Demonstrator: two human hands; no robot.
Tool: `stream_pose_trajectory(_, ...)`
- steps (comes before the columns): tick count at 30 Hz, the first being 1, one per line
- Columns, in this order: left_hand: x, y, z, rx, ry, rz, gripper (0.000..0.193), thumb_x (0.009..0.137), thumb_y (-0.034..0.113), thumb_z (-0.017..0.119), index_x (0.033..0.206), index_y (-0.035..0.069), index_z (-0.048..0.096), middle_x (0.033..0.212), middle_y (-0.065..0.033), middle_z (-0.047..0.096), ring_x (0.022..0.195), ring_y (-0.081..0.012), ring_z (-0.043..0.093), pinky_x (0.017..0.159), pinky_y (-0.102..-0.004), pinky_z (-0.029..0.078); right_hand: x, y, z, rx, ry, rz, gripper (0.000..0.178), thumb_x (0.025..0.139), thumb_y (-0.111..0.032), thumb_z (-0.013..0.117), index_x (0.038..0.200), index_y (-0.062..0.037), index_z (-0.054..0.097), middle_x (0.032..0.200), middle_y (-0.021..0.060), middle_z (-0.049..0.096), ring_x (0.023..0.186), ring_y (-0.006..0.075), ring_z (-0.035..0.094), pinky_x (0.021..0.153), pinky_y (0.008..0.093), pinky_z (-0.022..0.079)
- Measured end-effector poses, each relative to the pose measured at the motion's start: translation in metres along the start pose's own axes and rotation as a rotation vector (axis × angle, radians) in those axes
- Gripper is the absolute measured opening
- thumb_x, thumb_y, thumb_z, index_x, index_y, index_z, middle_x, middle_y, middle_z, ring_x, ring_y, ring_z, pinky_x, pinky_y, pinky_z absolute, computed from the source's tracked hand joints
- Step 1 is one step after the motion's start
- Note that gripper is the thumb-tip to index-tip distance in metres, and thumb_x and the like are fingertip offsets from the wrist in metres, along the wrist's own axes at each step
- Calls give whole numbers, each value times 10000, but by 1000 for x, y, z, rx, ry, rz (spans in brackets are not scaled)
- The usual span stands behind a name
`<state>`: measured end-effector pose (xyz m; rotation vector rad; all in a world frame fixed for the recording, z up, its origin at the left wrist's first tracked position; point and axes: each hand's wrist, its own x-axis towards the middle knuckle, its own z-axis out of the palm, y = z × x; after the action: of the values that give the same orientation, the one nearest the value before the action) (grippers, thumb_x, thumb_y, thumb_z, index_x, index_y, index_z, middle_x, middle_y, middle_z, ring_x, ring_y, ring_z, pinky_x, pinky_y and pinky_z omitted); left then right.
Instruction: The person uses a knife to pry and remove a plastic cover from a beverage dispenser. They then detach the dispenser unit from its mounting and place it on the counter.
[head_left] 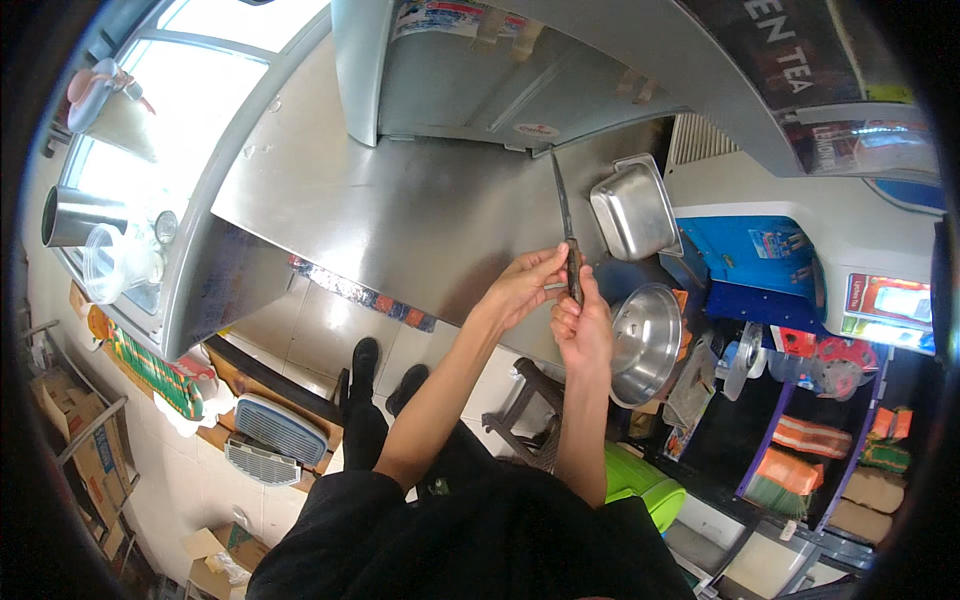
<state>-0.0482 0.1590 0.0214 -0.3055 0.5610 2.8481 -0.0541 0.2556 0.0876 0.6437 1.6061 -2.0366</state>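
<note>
Both my hands are on a long, narrow-bladed knife (562,195) with a dark handle, above the steel counter (400,220). The blade points away from me, toward the grey panel at the back. My right hand (584,325) is closed round the near end of the handle, thumb along it. From the left, my left hand (527,287) pinches the handle close to the blade; its other fingers are curled and partly hidden. Just right of the blade sits a rectangular steel pan (636,212). Nearer, beside my right hand, is a round steel bowl (645,345).
A grey panel (480,90) rises behind the counter. At the right are a blue-lined open bin (735,250) and racks of packets (812,437). A plastic cup (105,262) stands on the left ledge. Below me are a dark stool (530,400) and a green container (640,487).
</note>
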Motion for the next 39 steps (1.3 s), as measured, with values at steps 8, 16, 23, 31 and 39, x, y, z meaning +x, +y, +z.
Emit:
stream_pose_trajectory(8, -8, 4, 20, 36, 106, 76, 343, 936, 339, 494, 974, 21, 617, 877, -50, 641, 745, -90, 585, 661, -230, 496, 0, 23, 16, -923, 280, -870, 294, 891, -222, 534, 1124, -44, 557, 966, 188, 642, 827, 286, 653, 628, 387, 488)
stream_pose_trajectory(16, -10, 15, 15, 238, 203, 76, 395, 935, 340, 494, 965, -43, 588, 889, -108, 656, 742, -107, 589, 656, -233, 489, -10, 27, 16, -361, 18, -277, 336, 930, -401, 482, 957, -68, 514, 645, -43, 493, 487, 56, 416, 426, 183, 317)
stream_pose_trajectory(23, -9, 22, 16, 224, 100, 70, 439, 918, 364, 509, 1042, -54, 561, 950, -136, 644, 820, -147, 605, 702, -262, 510, -7, 5, 0, 66, -421, 93, 281, 951, -354, 457, 918, -81, 512, 582, -76, 339, 458, 3, 296, 395, 185, 240)
stream_pose_trajectory(31, 1, 2, -1, -107, 34, 40, 319, 942, 280, 477, 1078, -7, 507, 958, -95, 596, 899, -193, 587, 841, -305, 489, 3, 31, 14, -995, 129, -736, 324, 910, -275, 497, 1068, 6, 527, 828, 227, 621, 713, 357, 616, 583, 366, 469)
stream_pose_trajectory(39, 19, -17, -17, -251, -123, 59, 276, 937, 296, 482, 1045, 43, 508, 890, -23, 546, 932, -172, 528, 937, -345, 436, -4, 15, -19, 294, -265, 150, 346, 958, -314, 434, 1106, -17, 534, 612, 19, 477, 515, 76, 430, 422, 206, 336)
